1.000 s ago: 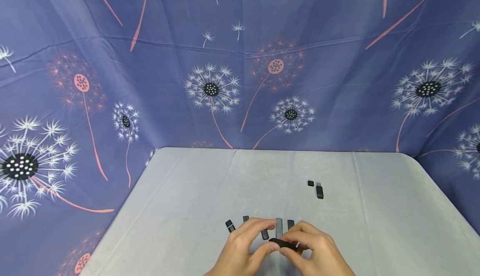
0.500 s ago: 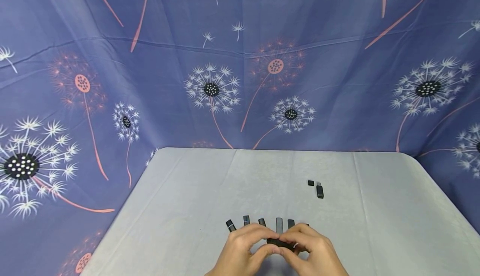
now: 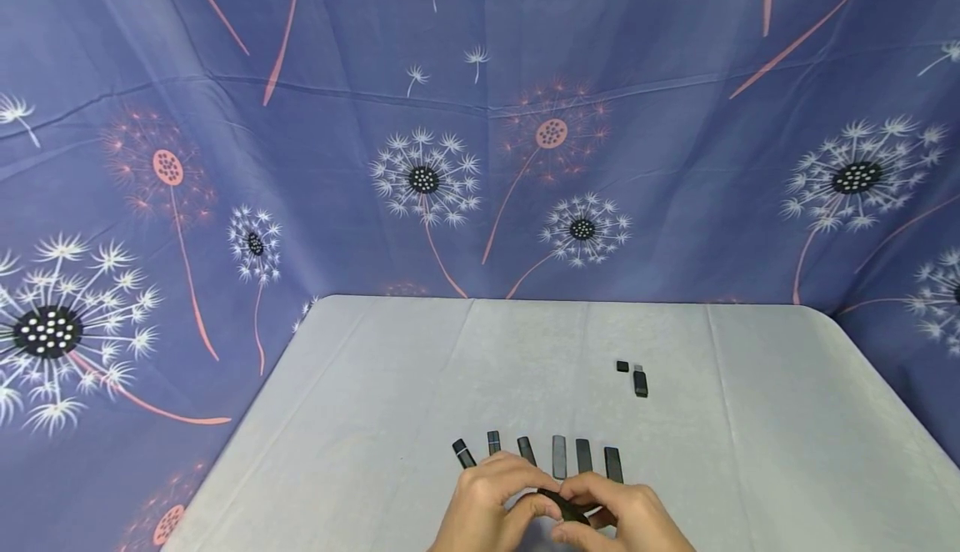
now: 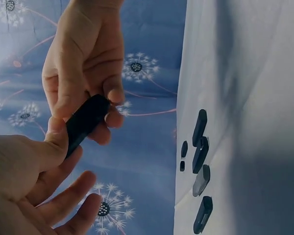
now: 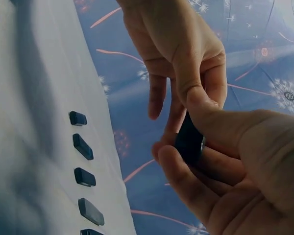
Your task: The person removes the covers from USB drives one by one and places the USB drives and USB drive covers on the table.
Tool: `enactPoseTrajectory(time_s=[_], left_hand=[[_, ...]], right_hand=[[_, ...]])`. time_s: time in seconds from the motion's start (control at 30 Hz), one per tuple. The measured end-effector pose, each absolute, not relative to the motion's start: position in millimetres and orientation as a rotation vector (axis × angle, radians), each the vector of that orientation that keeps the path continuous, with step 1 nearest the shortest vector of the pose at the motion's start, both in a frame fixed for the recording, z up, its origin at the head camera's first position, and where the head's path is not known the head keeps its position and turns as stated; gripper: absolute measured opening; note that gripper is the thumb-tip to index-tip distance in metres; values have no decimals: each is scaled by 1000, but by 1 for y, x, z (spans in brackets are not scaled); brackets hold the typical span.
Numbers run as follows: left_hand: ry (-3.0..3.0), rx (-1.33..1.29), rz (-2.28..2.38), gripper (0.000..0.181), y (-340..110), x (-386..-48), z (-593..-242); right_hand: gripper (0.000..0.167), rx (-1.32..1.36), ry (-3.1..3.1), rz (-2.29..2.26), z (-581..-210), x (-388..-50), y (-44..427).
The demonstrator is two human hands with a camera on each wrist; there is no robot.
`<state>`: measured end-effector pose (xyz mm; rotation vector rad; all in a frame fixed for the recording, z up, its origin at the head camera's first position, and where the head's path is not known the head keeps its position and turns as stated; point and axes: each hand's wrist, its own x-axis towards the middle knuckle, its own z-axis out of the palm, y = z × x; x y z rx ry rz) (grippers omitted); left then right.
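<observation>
Above the near part of the table, both hands hold one black USB flash drive (image 3: 567,509) between them. My left hand (image 3: 486,502) pinches its left end with thumb and fingers, and my right hand (image 3: 628,512) grips the other end. The dark body of the drive (image 4: 87,121) shows slanted between the two hands in the left wrist view. From the right wrist, part of the drive (image 5: 188,144) is hidden behind the fingers. Whether its cap is on cannot be made out.
Several flash drives lie in a row just beyond the hands, among them a grey one (image 3: 559,457) and a black one (image 3: 613,464) at the right end. Farther back lie an uncapped flash drive (image 3: 640,383) and a small black cap (image 3: 622,366) on the pale tabletop (image 3: 360,419).
Both hands have shifted slightly nearer to me with the held drive, uncovering more of the row. Over the last second my left index finger has come down onto the drive, which now slants more.
</observation>
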<state>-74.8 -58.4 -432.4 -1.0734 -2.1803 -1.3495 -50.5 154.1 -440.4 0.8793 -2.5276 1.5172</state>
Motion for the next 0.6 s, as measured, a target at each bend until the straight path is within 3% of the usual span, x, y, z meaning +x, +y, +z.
enactPoseTrajectory(time_s=[0.3,0.6], left_hand=[[-2269,-1039,-1439,14,-58,-72,-430],[-2275,-1010,-1406,13,-54,-72,-430]], right_hand=[[16,1054,-2311,1409,-438,-52,152],[17,914,-2228,1201,-442,-50,142]])
